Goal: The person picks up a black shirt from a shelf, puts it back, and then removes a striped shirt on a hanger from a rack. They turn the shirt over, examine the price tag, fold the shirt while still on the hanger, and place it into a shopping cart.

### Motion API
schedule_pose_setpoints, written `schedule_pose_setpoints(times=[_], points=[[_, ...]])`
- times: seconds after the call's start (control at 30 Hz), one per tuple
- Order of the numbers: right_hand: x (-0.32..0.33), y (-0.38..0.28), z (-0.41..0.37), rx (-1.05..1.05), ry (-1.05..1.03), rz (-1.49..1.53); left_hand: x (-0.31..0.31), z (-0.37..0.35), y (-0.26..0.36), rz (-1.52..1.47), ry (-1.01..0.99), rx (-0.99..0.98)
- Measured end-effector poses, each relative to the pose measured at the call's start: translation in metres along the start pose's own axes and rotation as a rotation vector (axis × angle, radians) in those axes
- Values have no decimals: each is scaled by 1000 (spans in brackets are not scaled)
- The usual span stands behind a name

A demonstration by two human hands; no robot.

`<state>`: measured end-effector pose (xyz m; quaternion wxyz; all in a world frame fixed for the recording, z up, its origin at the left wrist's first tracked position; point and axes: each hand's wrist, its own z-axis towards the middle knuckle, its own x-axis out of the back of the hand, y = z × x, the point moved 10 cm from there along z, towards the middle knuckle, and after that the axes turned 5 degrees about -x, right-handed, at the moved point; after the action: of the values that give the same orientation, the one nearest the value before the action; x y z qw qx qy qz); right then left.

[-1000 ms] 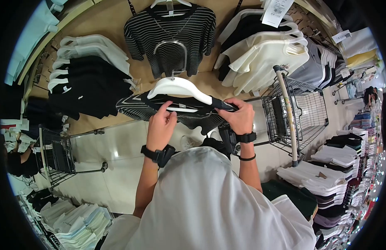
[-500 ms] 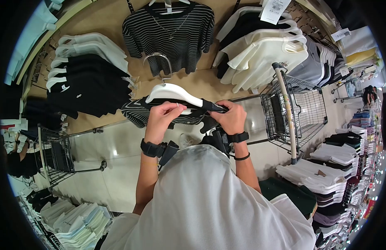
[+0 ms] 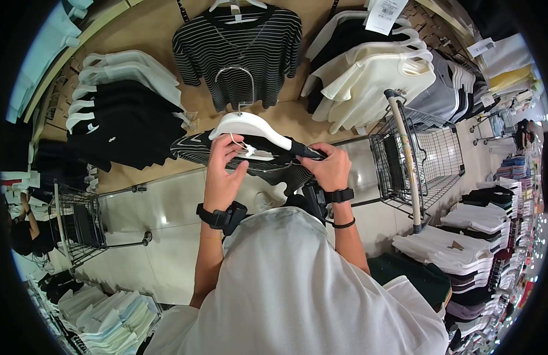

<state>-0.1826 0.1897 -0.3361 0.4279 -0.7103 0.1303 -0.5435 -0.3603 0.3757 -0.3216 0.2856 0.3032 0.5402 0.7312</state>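
A white hanger with a metal hook carries a dark striped shirt in front of my chest. My left hand is at the hanger's left part, its thumb apart from its fingers; the fingertips lie at the collar beside a white tag with a string. Whether those fingers hold the string is unclear. My right hand pinches the dark shirt fabric at the hanger's right end.
Behind hangs another striped shirt, between black shirts and cream shirts. A shopping cart stands right, another cart left, near a person. Folded shirts lie lower left.
My left thumb has come away from the fingers, and the hand has opened at the collar. A white tag and string now show. The hanger's hook has shifted slightly right.
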Motion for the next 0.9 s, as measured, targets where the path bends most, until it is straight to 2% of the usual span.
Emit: schedule_pose_setpoints(times=[0.1,0.2,0.33,0.53,0.7,0.8,0.9], points=[[0,1,1,-9,-3,5,4,3,-3,81,88,-14],[0,1,1,-7,-2,24,-1,4,-16,193,30,29],[1,3,2,-4,6,28,-7,3,-13,246,-23,-86],[-1,8,3,-50,-6,34,9,4,10,-263,126,-116],[4,6,4,-36,25,-12,27,5,14,-347,186,-48],[5,8,5,-45,28,-31,30,1,-4,-438,207,73],[6,9,4,-74,26,-22,19,-5,-26,-402,159,207]])
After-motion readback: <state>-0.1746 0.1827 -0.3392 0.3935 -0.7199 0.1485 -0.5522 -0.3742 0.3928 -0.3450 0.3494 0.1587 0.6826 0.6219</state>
